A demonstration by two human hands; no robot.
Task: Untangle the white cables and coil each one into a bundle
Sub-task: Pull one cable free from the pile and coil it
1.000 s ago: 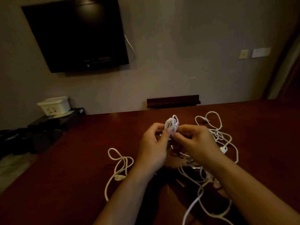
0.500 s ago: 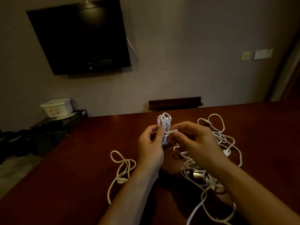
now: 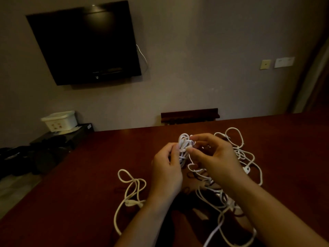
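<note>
White, thin and rubbery-looking, the small coil (image 3: 184, 145) is held up between both hands above the dark red-brown table (image 3: 85, 184). The left hand (image 3: 167, 172) grips its lower part with fingers curled round the strands; the right hand (image 3: 212, 157) pinches a strand at the coil's right side, thumb and forefinger closed on it.

By my reading this is the coiling step for one cable — the tail probably needs wrapping round the loops or tucking in, which calls for a firm left grip so the turns do not spring apart.

To the right and near lies the loose tangle (image 3: 236, 175), many limp round loops crossing each other — not yet sorted. Left of the hands a separate cable (image 3: 132, 189) lies in slack loops on the glossy wood.
</note>
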